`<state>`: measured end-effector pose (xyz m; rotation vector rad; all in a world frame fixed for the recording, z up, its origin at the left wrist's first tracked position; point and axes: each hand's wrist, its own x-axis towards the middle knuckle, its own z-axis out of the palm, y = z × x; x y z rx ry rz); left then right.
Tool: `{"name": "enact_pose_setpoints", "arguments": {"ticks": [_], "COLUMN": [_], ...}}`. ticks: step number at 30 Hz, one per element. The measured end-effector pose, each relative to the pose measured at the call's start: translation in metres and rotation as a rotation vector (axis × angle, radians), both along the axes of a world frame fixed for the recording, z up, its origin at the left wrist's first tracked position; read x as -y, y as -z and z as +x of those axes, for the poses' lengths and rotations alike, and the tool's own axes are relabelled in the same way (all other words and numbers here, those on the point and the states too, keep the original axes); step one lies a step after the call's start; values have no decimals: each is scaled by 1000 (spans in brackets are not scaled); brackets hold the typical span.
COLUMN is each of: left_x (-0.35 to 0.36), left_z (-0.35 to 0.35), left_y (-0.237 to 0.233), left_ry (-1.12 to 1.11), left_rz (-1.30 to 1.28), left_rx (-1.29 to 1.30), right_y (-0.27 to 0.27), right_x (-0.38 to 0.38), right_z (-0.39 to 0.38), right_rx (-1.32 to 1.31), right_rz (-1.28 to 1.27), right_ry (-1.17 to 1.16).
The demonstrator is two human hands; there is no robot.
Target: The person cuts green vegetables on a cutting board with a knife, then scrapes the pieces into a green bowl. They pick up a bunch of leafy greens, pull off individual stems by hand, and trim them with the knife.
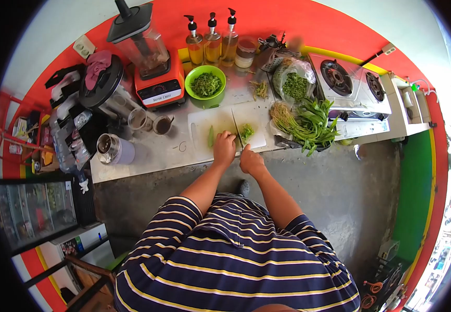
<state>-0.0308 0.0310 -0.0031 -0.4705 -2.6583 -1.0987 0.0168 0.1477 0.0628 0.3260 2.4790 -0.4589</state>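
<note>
On the white cutting board (199, 125) lies a small heap of chopped greens (246, 131), just right of a knife (237, 125). My right hand (251, 160) is closed round the knife's handle, its blade pointing away from me across the board. My left hand (225, 148) rests on the board left of the blade, fingers curled over greens that they mostly hide. A single green leaf (211, 136) lies left of my left hand. Behind the board stands a bright green bowl (205, 103) with cut greens inside.
At the right sits a pile of leafy stalks (308, 122) beside a plastic bag of greens (294, 86). Further right is a gas stove (350, 88). A red blender (157, 88), pump bottles (212, 47) and a metal canister (115, 149) stand left and behind.
</note>
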Motion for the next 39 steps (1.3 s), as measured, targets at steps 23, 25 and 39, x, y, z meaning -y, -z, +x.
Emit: {"name": "enact_pose_setpoints", "arguments": {"ticks": [23,25,39], "left_x": [-17,-17,-17], "left_z": [19,24,27], "left_y": [0,0,3], "left_ry": [-163,-177,-182], "left_rz": [39,44,99], "left_rx": [74,82,137], "right_y": [13,16,21], "right_x": [-21,-26,-31], "right_z": [-5,-10,-10], "right_rx": [-58,-80,-122], "right_rz": [-31,-32,-38], "right_ry": [-228,-254,-324]}}
